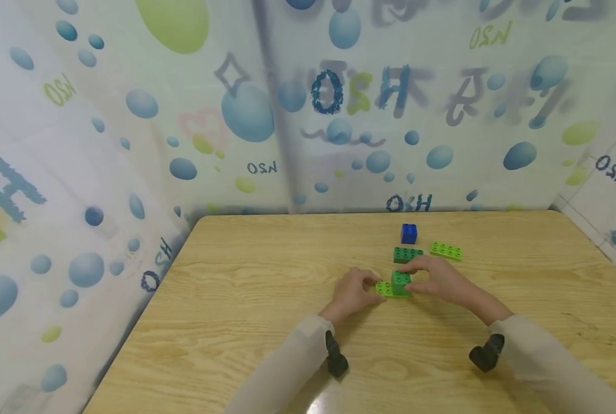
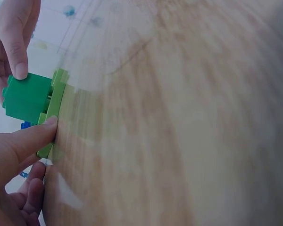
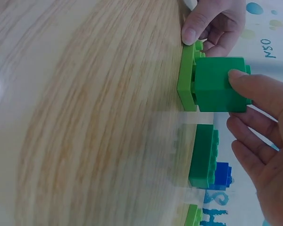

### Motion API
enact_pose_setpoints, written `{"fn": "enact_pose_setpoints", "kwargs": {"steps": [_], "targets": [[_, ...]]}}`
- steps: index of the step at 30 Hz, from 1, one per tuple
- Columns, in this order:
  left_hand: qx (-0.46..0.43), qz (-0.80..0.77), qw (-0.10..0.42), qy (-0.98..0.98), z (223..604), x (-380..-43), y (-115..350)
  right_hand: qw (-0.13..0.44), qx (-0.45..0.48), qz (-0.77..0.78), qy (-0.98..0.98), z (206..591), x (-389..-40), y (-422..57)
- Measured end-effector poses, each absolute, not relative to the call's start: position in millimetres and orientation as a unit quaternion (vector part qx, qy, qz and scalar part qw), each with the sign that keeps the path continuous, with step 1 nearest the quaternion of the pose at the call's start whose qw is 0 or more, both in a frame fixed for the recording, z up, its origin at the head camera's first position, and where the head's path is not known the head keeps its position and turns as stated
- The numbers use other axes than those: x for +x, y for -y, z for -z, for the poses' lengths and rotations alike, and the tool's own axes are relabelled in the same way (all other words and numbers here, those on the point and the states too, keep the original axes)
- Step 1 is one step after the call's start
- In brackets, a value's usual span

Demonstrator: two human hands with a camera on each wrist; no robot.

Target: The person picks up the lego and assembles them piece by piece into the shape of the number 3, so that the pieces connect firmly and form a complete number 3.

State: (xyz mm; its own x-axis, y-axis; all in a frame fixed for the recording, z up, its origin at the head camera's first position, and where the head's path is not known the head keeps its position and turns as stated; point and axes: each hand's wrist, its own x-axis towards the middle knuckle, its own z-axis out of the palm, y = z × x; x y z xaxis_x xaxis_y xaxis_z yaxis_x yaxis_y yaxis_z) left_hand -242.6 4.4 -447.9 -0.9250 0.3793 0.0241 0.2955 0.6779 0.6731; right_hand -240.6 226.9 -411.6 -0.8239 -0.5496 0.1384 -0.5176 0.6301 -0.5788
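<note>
My left hand (image 1: 351, 293) pinches the near-left end of a flat lime green building brick (image 1: 383, 289) on the table. Above that brick's other end is a taller green building block (image 1: 400, 284), gripped by my right hand (image 1: 439, 282) between thumb and fingers. In the right wrist view, a thin gap shows between the green block (image 3: 218, 84) and the lime brick (image 3: 186, 82). Seen from the left wrist, the left thumb lies along the lime brick's edge, and the green block (image 2: 28, 96) leans slightly over the studs.
Behind the hands lie a dark green brick (image 1: 407, 255), a blue block (image 1: 408, 234) and a second flat lime brick (image 1: 446, 250). The wooden table (image 1: 246, 276) reaches back to a patterned curtain (image 1: 308, 144). Each wrist wears a dark strap.
</note>
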Motion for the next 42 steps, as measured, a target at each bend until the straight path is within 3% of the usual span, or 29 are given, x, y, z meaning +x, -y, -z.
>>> {"fn": "enact_pose_setpoints", "kwargs": {"steps": [9, 36, 42], "targets": [[0.196, -0.355, 0.043, -0.913, 447, -244, -4, 0.043, -0.294, 0.322, -0.899, 409, -245, -225], [0.191, -0.358, 0.056, -0.912, 448, -246, -6, 0.116, -0.282, 0.362, -0.881, 399, -251, -237], [0.19, -0.358, 0.057, -0.913, 450, -245, -5, 0.095, -0.27, 0.36, -0.888, 398, -260, -250]]}}
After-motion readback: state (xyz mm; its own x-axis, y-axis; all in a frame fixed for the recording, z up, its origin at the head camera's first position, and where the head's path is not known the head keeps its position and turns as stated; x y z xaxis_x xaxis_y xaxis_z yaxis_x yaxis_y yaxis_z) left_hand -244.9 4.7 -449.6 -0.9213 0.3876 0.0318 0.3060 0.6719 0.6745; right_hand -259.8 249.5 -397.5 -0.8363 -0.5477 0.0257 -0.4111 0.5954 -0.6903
